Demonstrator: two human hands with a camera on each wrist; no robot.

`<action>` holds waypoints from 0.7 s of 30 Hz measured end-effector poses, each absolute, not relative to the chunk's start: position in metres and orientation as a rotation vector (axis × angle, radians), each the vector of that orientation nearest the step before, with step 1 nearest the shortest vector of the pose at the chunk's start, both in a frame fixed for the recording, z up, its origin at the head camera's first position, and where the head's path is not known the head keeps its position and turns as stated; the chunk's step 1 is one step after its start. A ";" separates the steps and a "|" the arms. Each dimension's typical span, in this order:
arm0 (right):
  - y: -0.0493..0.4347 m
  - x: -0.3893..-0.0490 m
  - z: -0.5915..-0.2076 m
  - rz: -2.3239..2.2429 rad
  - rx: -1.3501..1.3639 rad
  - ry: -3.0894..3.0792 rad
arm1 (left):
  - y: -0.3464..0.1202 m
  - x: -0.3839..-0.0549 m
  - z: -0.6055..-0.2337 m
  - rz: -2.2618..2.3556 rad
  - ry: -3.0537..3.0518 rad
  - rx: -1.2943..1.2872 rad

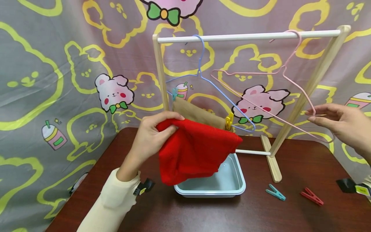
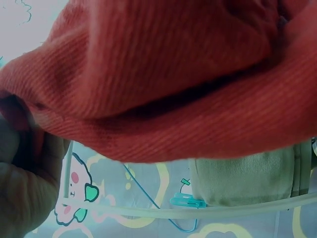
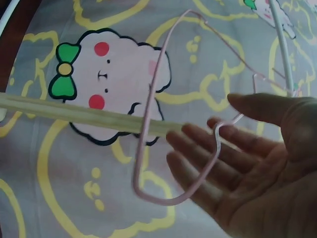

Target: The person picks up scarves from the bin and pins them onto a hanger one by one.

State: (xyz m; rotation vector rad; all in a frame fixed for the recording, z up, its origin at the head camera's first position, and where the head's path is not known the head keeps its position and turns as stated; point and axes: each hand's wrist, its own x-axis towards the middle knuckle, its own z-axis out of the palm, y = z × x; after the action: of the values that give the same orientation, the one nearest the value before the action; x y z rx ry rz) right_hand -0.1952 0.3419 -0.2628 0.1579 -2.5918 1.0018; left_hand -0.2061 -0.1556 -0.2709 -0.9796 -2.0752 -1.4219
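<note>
My left hand (image 1: 155,133) grips a red cloth (image 1: 200,149) along its top left edge, between thumb and fingers. The cloth hangs folded over a light-blue basin (image 1: 229,180) and covers part of it. In the left wrist view, the ribbed red cloth (image 2: 173,89) fills the upper part. A pink hanger (image 1: 249,73) hangs from the rack's bar at the right. Beside its right end is my right hand (image 1: 339,120), thumb and fingers apart. The right wrist view shows the hanger's bent end (image 3: 168,201) in front of the relaxed fingers (image 3: 223,171).
The rack has a white top bar (image 1: 240,37) and wooden posts. Its blue hanger (image 1: 215,87) carries a brown cloth (image 1: 200,114), with a yellow clothespin (image 1: 229,121) and a blue clothespin (image 1: 175,93). On the dark table (image 1: 255,212) lie a teal clothespin (image 1: 276,192) and a red clothespin (image 1: 312,196).
</note>
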 end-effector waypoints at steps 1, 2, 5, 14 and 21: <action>0.344 -0.196 -0.264 1.019 0.164 -2.618 | -0.156 -0.206 -0.271 -1.416 -2.077 -0.980; 0.346 -0.197 -0.265 1.039 0.181 -2.633 | -0.156 -0.206 -0.271 -1.412 -2.079 -0.980; 0.351 -0.199 -0.269 1.134 0.263 -2.662 | -0.156 -0.206 -0.272 -1.410 -2.083 -0.985; 0.356 -0.209 -0.276 1.393 0.519 -2.727 | -0.155 -0.205 -0.271 -1.417 -2.079 -1.005; 0.357 -0.215 -0.277 1.718 0.628 -2.707 | -0.154 -0.205 -0.270 -1.390 -2.084 -1.041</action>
State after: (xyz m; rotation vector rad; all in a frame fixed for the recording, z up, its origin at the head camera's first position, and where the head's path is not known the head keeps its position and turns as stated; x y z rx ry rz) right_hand -0.2153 0.3568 -0.2768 0.6281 -2.7073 1.7175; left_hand -0.2048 -0.1541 -0.2705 -1.0407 -2.0838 -1.3903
